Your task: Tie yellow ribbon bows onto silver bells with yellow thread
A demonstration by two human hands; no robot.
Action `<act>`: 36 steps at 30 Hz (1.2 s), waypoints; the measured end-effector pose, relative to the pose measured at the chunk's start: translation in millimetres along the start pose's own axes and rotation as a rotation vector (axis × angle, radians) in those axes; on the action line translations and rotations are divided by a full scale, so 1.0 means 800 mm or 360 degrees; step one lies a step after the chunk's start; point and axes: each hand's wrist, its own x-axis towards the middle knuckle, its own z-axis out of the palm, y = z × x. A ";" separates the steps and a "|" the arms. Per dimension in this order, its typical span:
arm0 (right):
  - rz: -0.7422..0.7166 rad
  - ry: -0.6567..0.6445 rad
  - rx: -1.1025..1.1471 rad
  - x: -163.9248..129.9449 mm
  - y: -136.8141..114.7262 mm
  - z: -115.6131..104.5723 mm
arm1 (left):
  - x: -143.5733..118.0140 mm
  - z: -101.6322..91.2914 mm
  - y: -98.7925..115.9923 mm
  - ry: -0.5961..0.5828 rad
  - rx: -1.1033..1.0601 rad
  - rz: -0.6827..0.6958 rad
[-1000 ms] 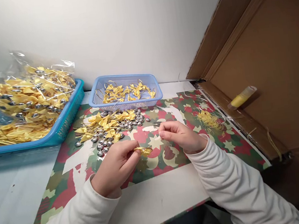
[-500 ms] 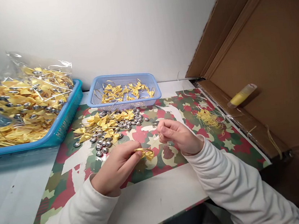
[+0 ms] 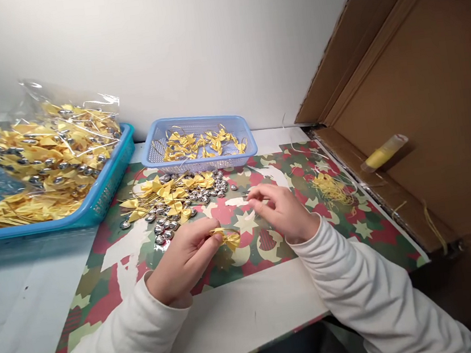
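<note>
My left hand (image 3: 189, 256) is closed in a pinch on a yellow ribbon bow (image 3: 231, 240) with a thin gold cord loop, held low over the patterned sheet. To its right, my right hand (image 3: 280, 211) has its fingers curled and the thumb close to the index finger. Whatever lies between those fingertips is too small to make out. Beyond the hands is a pile of yellow bows (image 3: 164, 194) with gold cords, mixed with shiny silver bells (image 3: 166, 226).
A blue basket (image 3: 194, 119) with finished-looking bows stands at the back. A larger blue basket (image 3: 107, 183) at left carries a clear bag of bows with bells (image 3: 63, 140). Yellow thread scraps (image 3: 331, 187) lie right, near a cardboard wall (image 3: 422, 90) and a yellow tube (image 3: 385, 152).
My right hand's fingers have shifted slightly forward, and the pale strand seen under them no longer shows. The bow in my left hand has turned a little; the view has shifted slightly.
</note>
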 end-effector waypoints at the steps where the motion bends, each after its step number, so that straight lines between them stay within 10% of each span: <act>1: -0.0073 -0.0093 0.0065 -0.001 -0.003 0.005 | 0.000 0.000 0.001 -0.0010 -0.0008 -0.0014; 9: -0.0044 -0.0534 0.0456 -0.012 -0.017 0.028 | -0.001 0.000 -0.004 -0.0105 0.0033 -0.0085; 36: -0.0059 -0.0526 0.0426 -0.013 -0.019 0.026 | -0.001 0.004 0.000 -0.0104 -0.0006 -0.0165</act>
